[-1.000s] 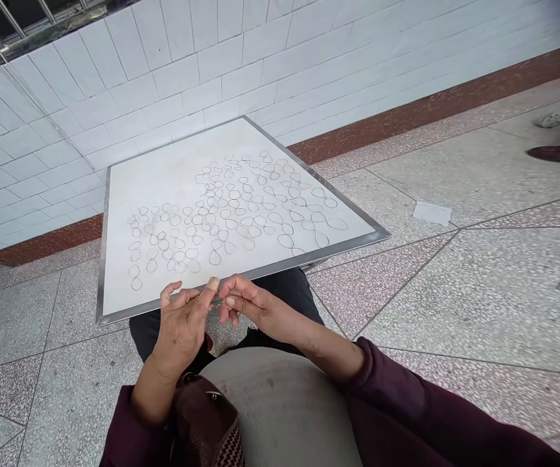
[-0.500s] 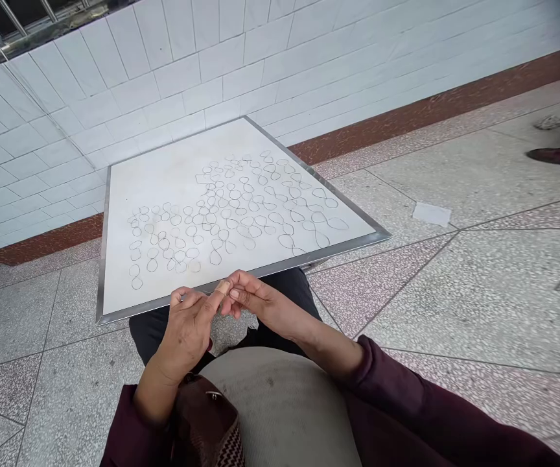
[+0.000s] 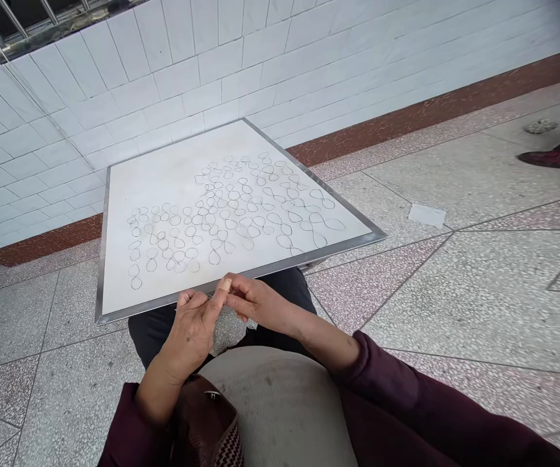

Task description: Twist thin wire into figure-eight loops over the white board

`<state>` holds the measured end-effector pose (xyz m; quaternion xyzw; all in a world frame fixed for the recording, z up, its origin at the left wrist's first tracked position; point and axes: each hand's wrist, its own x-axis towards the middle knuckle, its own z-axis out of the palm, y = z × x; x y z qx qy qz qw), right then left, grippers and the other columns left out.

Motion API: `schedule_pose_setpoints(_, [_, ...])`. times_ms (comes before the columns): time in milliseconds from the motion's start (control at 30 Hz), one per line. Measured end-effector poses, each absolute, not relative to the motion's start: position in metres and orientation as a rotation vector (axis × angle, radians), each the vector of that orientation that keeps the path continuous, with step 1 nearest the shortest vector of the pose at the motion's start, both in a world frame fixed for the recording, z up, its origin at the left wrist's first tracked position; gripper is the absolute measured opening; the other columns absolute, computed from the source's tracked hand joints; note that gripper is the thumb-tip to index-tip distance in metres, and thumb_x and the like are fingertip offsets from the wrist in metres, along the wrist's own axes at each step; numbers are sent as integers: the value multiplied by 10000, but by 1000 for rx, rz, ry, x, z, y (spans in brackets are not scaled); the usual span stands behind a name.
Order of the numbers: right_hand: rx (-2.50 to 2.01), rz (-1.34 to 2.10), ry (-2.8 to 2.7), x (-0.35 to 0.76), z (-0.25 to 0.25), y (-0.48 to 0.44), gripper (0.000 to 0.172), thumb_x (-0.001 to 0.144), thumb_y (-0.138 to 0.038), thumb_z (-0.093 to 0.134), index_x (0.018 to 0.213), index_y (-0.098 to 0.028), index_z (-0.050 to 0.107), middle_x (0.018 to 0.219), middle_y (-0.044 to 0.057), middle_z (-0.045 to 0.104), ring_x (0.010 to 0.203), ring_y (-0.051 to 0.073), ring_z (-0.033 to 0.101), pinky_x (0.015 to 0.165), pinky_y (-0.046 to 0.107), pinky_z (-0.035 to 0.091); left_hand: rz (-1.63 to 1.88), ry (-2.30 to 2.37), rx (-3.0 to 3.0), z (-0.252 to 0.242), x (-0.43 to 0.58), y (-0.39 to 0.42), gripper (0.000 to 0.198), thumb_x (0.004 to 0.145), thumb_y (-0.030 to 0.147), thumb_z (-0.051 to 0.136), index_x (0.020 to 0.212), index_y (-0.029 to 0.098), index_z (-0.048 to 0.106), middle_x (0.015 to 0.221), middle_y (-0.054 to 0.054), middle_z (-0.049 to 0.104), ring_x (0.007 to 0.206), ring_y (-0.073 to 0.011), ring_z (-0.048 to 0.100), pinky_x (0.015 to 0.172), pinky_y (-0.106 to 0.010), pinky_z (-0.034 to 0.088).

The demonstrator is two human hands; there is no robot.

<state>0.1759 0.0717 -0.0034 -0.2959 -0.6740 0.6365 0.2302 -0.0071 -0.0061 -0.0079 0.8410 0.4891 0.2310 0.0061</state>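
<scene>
Both hands (image 3: 193, 327) (image 3: 269, 308) meet, half-curled, by the board's near edge (image 3: 309, 255), any hold indiscernible.

Showed white on the board (image 3: 163, 181) and wall tiles (image 3: 173, 39), grey on the rim (image 3: 148, 304), dark figure-eights among the loops (image 3: 216, 251), maroon on the sleeves (image 3: 406, 383), beige on the shirt (image 3: 280, 402), red-brown on the skirting (image 3: 396, 117), and pink and grey speckles on the floor (image 3: 455, 305).

The bare left hand (image 3: 191, 327) and bare right hand (image 3: 265, 306) meet at the fingertips (image 3: 225, 285), both bare forearms (image 3: 327, 342) angled inward.
</scene>
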Motion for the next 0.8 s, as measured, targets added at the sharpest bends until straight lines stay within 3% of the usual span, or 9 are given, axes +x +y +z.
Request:
schedule_pose_setpoints(200, [-873,1691,-1826,165,-1,65,191,911,-354,548,782,-215,523,643,-43,530,509,94,443,494,231,382,807,1487,2690,-8,-7,-5,765,934,-16,364,1579,131,-19,818,-19,661,820,-186,544,907,-413,418])
schedule_pose_setpoints(367, [-955,1541,-1858,161,-6,62,85,862,-269,558,810,-222,511,607,-58,454,511,98,381,485,228,323,787,1461,2778,-11,-8,-6,724,938,7,391,1582,135,87,785,-11,624,785,-189,518,942,-419,424])
schedule_pose_setpoints(633, [-983,1214,-1956,156,-20,59,95,878,-216,478,783,-226,487,731,4,550,665,154,493,611,292,407,761,1460,2941,-13,-3,-6,675,918,-8,417,1542,213,287,729,19,603,715,-162,530,978,-402,453])
schedule_pose_setpoints(800, [-964,1099,-1965,158,-23,60,78,878,-209,487,805,-235,494,779,21,580,708,172,530,653,312,424,747,1512,2936,-11,-1,-6,637,932,14,421,1532,193,307,799,-4,677,764,-168,597,1011,-431,457])
